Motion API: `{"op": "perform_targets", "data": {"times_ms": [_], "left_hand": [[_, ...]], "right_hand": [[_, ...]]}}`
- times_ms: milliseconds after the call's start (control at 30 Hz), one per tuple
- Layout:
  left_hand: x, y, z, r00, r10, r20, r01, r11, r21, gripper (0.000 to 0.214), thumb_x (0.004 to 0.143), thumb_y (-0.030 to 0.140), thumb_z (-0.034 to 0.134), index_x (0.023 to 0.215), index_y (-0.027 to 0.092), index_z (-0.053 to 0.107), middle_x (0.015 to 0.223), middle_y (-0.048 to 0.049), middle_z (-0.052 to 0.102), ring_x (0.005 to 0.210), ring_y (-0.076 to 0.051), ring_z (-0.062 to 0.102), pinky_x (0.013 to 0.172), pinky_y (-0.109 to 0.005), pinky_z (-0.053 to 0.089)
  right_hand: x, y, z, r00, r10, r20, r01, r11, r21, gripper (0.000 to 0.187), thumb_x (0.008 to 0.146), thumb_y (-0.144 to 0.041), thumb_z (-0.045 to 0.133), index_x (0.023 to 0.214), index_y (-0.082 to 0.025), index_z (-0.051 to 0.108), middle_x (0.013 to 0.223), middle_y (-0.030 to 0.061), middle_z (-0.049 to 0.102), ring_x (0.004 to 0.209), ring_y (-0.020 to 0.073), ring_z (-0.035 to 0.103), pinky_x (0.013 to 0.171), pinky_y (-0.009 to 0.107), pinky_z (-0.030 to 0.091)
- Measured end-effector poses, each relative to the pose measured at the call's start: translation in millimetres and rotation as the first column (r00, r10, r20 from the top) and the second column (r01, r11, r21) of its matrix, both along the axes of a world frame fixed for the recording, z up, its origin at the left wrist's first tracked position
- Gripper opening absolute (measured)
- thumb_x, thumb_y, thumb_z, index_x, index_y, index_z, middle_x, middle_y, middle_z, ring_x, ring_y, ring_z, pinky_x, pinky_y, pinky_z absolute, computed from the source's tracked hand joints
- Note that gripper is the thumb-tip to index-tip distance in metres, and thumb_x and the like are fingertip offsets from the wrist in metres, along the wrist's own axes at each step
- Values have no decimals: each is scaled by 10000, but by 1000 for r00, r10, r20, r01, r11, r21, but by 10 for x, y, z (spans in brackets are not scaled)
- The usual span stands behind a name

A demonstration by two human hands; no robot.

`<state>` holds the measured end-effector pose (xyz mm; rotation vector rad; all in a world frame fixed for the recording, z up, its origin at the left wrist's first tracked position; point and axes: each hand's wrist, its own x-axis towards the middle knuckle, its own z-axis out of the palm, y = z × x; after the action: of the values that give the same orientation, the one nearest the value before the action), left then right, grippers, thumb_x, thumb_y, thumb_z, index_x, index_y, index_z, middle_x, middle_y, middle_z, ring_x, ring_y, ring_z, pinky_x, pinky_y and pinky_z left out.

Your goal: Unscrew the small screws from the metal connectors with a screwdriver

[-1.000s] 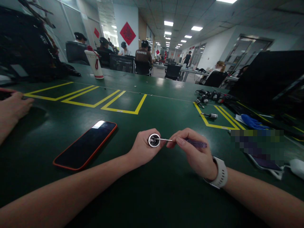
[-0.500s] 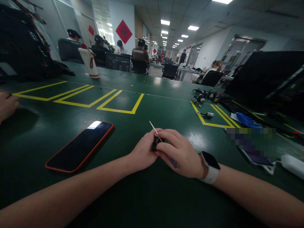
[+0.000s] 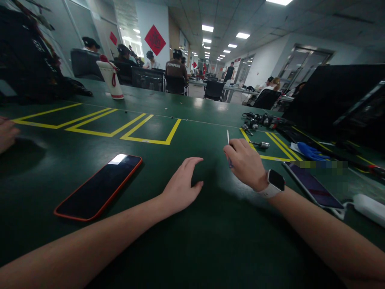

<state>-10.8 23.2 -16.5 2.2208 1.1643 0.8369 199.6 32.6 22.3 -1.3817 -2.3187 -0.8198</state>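
My left hand (image 3: pixel 181 188) hovers over the green table (image 3: pixel 192 249), its thumb and fingers apart and nothing between them. Further right and higher, my right hand (image 3: pixel 247 165) is closed around a screwdriver (image 3: pixel 227 137). The thin metal shaft points up past the knuckles, and a bit of purplish handle shows below the fist. Whether that fist also hides a small dark part, I cannot tell. Just beyond the right hand lies a metal piece with a thin shaft (image 3: pixel 262 145), inside a yellow-taped outline.
A phone in an orange case (image 3: pixel 99 188) lies left of my left hand. Dark metal parts (image 3: pixel 261 120), a blue glove (image 3: pixel 313 151) and another phone (image 3: pixel 314 186) are at right. A white cup (image 3: pixel 112 80) stands far left. Another person's hand (image 3: pixel 7 134) is at the left edge.
My hands were together around a small dark part and the screwdriver. Now the right hand has moved right and away with the screwdriver, and the left hand has opened.
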Motion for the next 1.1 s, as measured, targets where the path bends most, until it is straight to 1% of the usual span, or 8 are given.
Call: {"op": "perform_targets", "data": {"times_ms": [133, 300, 500, 700, 800, 900, 1000, 1100], "left_hand": [[-20, -9, 4, 997, -53, -63, 49, 997, -54, 501, 794, 231, 548, 1276, 241, 413, 1333, -77, 442, 1196, -266, 467, 972, -448, 439], [-31, -17, 12, 989, -108, -97, 97, 990, -104, 472, 807, 256, 535, 1268, 250, 434, 1337, -67, 436, 1194, -275, 467, 956, -451, 450], [-31, -24, 29, 982, -140, -126, 130, 988, -78, 433, 810, 236, 533, 1239, 238, 477, 1320, -55, 466, 1197, -252, 460, 1000, -446, 406], [-21, -50, 87, 978, -144, -150, 132, 988, -86, 413, 808, 241, 533, 1220, 231, 498, 1310, -56, 481, 1196, -244, 462, 994, -434, 411], [-17, -50, 77, 980, -138, -141, 128, 988, -83, 402, 805, 225, 531, 1206, 230, 507, 1294, -56, 494, 1186, -238, 470, 986, -429, 417], [-9, -40, 33, 985, -130, -117, 121, 990, -79, 393, 804, 228, 537, 1196, 247, 516, 1284, -46, 502, 1180, -235, 474, 975, -425, 426], [3, -31, 8, 986, -126, -105, 120, 991, -63, 386, 793, 214, 547, 1177, 245, 527, 1263, -41, 517, 1168, -226, 481, 983, -416, 419], [11, -33, 36, 984, -129, -119, 121, 990, -78, 385, 785, 193, 542, 1168, 228, 531, 1248, -46, 524, 1161, -218, 484, 993, -410, 410]], "right_hand": [[291, 188, -6, 904, -396, 158, 405, 914, -23, 228, 800, -16, 399, 840, -121, 596, 883, 162, 574, 824, 258, 486, 532, 290, 361], [654, 350, -69, 790, -592, 159, 609, 788, -92, 270, 857, -78, 357, 930, -111, 614, 962, 178, 567, 913, 283, 483, 553, 286, 368], [946, 484, -210, 743, -657, 124, 669, 730, -138, 257, 865, -102, 372, 971, -89, 605, 998, 199, 560, 952, 302, 490, 579, 294, 401], [1060, 566, -306, 738, -670, 85, 671, 714, -199, 261, 872, -97, 358, 989, -89, 591, 1042, 202, 565, 989, 300, 509, 675, 314, 424], [1029, 579, -236, 749, -661, 44, 653, 726, -214, 249, 885, -181, 389, 1002, -70, 578, 1052, 214, 574, 997, 301, 523, 742, 334, 421], [996, 684, -98, 751, -660, -16, 640, 735, -225, 332, 923, -275, 319, 1044, -88, 565, 1052, 212, 597, 1001, 307, 545, 751, 348, 421], [1021, 941, 45, 733, -677, -71, 635, 718, -285, 398, 944, -322, 234, 1124, -144, 542, 978, 177, 650, 889, 284, 611, 688, 341, 431], [1115, 1292, 125, 722, -685, -92, 615, 698, -367, 346, 930, -299, 300, 1097, -164, 571, 1016, 160, 662, 898, 265, 628, 700, 327, 437]]}}
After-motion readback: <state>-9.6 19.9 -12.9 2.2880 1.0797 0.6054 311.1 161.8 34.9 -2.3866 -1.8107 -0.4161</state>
